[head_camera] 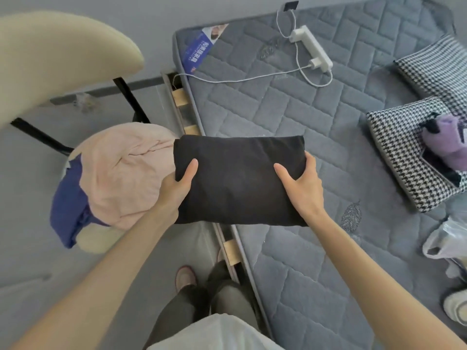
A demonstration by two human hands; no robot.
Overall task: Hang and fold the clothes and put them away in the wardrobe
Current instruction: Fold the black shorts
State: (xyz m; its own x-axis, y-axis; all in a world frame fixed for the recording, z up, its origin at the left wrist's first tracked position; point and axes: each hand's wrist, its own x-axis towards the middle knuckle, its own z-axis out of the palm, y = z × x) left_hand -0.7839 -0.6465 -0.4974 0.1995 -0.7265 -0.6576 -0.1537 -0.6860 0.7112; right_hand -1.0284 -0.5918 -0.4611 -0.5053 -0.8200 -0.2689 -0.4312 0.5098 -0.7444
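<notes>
1. left hand and right hand each grip an end of the folded black garment, thumbs on top, at the mattress's left edge
2. grey quilted mattress on the right, power strip far, houndstooth pillows right
3. grey floor left, pink cloth over blue cloth

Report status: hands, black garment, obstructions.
Both grip: left hand, right hand on the ends of the folded black garment. Garment over the mattress edge. Beside it, pink garment pile; wardrobe not in view.
</notes>
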